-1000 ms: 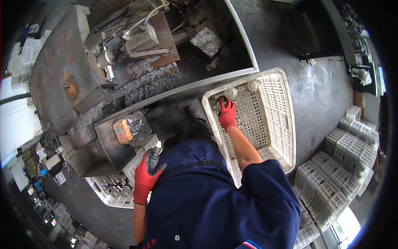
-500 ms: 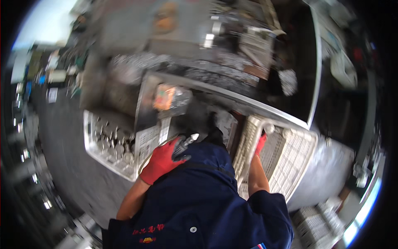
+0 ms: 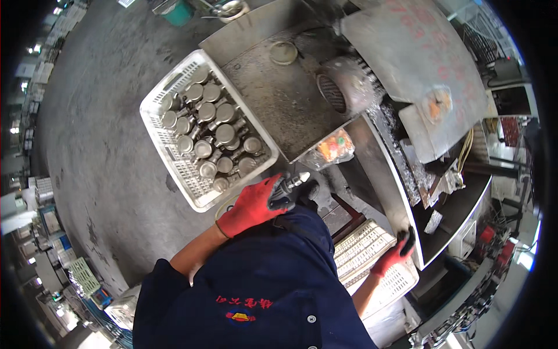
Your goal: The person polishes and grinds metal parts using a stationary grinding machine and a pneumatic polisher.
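Observation:
My left hand [image 3: 253, 203], in a red glove with a dark palm, is wrapped round a hand-held grinder [image 3: 286, 187] with a pale cone-shaped tip. The tool sits in front of my waist, tip towards the bench. A thin hose loops beside that wrist. At lower right, my right hand [image 3: 396, 253], gloved alike, has its dark fingers curled at the rim of the metal bench [image 3: 388, 168]. Beneath that forearm lies a white plastic crate [image 3: 401, 279]. To the left of the grinder, another white crate [image 3: 174, 152] holds several round-capped metal castings [image 3: 225, 134].
A clear bag with colourful contents [image 3: 334, 146] lies at the bench's inner corner. Behind it are a cylindrical metal housing [image 3: 343, 87] and a large grey sheet [image 3: 407, 52]. Metal shavings [image 3: 398, 148] line the bench. A green bucket [image 3: 176, 13] stands at the far left.
My view has swung left, bringing the crate of castings fully into sight. My right hand has gone from inside the right crate to the bench rim. The grinder stays in my left hand.

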Available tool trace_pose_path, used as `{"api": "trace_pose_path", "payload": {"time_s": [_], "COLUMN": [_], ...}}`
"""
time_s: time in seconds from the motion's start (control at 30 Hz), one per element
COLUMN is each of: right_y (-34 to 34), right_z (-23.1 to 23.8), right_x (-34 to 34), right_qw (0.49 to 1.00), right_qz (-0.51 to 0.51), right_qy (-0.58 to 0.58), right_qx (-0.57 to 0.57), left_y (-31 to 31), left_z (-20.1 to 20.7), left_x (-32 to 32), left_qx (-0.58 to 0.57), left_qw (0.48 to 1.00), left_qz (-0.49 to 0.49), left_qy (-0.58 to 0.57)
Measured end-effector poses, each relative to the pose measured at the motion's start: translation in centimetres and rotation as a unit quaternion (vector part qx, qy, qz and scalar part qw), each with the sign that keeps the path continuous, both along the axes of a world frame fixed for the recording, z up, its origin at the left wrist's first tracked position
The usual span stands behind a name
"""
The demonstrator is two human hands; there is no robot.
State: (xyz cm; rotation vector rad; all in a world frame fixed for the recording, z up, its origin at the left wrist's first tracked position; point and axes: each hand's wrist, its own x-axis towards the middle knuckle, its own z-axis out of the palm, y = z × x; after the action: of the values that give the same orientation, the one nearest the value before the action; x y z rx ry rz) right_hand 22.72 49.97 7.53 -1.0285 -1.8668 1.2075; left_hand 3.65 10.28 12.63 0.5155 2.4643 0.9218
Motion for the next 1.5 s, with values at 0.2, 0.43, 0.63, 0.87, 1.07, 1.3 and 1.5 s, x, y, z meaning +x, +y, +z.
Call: {"api": "trace_pose_path", "payload": {"time_s": [0.2, 0.43, 0.63, 0.87, 1.07, 1.3, 1.5], "right_y": [-21.8, -42.3, -49.4, -49.8, -40.6, -19.6, -1.5], "right_z": [3.4, -8.9, -20.3, -20.6, -5.2, 7.7, 17.1], "right_x": [-23.5, -28.2, -25.9, -27.4, -28.1, -31.0, -29.8], "right_qw": [0.806, 0.435, 0.314, 0.362, 0.585, 0.841, 0.922], "right_qz": [0.566, 0.784, 0.74, 0.798, 0.778, 0.504, 0.233], "right_qy": [-0.044, -0.064, 0.014, 0.093, -0.141, -0.039, -0.056], "right_qx": [0.167, 0.437, 0.595, 0.473, 0.18, 0.192, 0.306], "left_y": [-9.2, -16.9, -17.9, -15.5, -13.9, -8.9, -3.0], "left_z": [-1.8, -2.2, -4.0, -4.3, -3.4, -0.4, -2.0], "left_x": [1.2, 5.7, 10.7, 11.0, 7.0, -0.2, -2.9], "left_qx": [0.13, 0.107, 0.044, 0.037, 0.144, 0.16, 0.219], "left_qw": [0.963, 0.851, 0.822, 0.822, 0.871, 0.939, 0.966], "left_qz": [0.227, 0.515, 0.565, 0.568, 0.47, 0.297, 0.13], "left_qy": [0.062, -0.013, 0.064, 0.014, 0.007, -0.059, 0.047]}}
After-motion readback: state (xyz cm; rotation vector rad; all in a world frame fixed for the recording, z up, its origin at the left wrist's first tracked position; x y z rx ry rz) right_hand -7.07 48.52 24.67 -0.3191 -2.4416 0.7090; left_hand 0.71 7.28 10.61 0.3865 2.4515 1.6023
